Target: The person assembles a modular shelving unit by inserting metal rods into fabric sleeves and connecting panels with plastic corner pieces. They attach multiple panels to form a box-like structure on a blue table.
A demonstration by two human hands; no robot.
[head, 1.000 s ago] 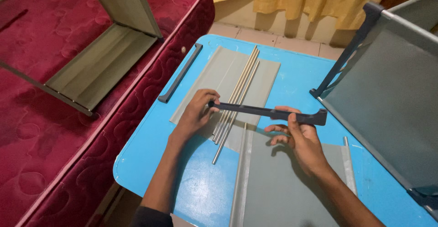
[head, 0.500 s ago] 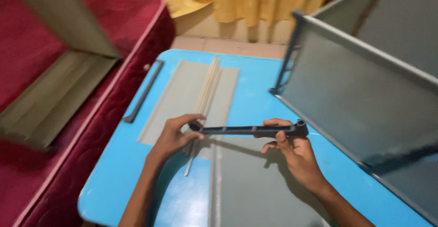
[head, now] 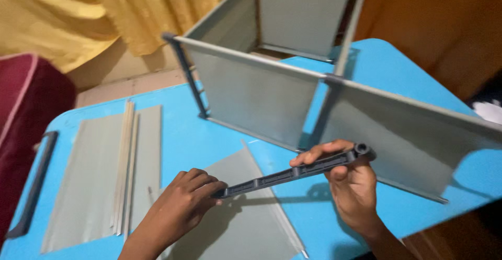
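Observation:
Both my hands hold a long dark grey plastic bar (head: 282,173) above the blue table (head: 188,134). My left hand (head: 183,200) grips its near left end. My right hand (head: 348,179) grips its right end, where a round socket shows. The bar tilts up to the right. Just behind it stands a partly built grey panel frame (head: 261,95) with upright dark posts. A flat grey panel (head: 246,223) lies under the bar.
Another grey panel (head: 94,171) with several thin rods (head: 125,160) on it lies at the left. A second dark bar (head: 32,184) rests at the table's left edge, next to a red mattress (head: 26,103). Yellow curtains (head: 115,14) hang behind.
The view has swung right, bringing the panel frame to the middle. The bar has moved with both hands toward the frame and its right end has tilted upward.

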